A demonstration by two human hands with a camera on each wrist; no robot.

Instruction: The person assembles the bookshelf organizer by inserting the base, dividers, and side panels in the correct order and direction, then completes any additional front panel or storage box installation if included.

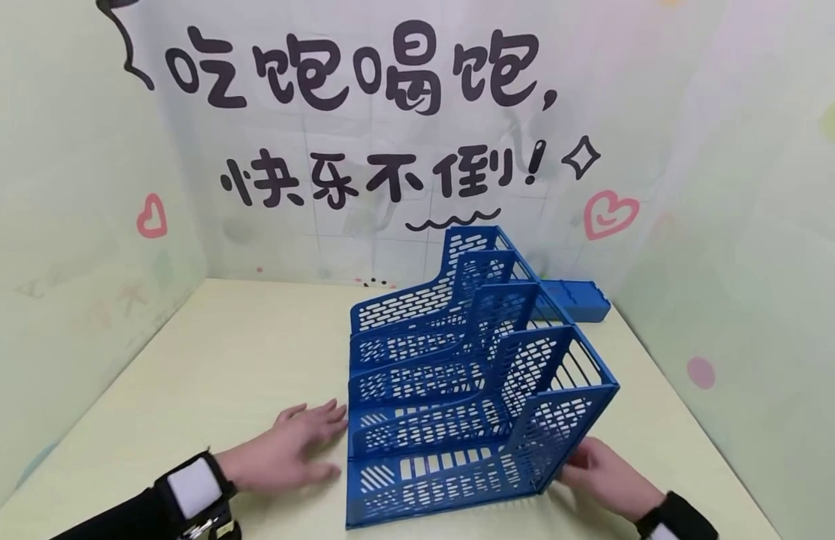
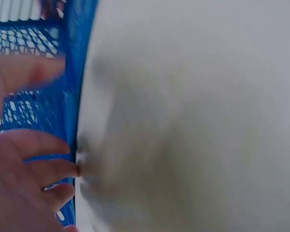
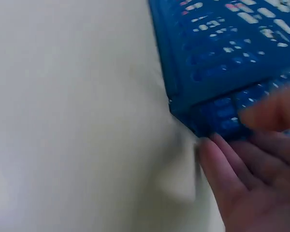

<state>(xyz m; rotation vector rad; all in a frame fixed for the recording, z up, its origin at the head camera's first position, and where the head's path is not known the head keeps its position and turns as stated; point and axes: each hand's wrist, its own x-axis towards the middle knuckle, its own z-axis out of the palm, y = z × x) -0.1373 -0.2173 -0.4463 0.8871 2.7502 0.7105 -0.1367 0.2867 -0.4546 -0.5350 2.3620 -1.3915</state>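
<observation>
A blue plastic file rack with several upright slots and mesh dividers stands on the table, its low open side toward the left. My left hand is at that low side, fingers spread and fairly straight. In the left wrist view its fingertips meet the rack's bottom edge, with the thumb held apart. At the rack's lower right corner is my right hand, partly hidden behind it in the head view. The right wrist view shows extended fingers at the bottom corner and the thumb near the rack's slatted side.
Behind the rack, a blue box-like piece lies on the pale table near the back right. Printed wall sheets with black lettering enclose the table at the back and on both sides.
</observation>
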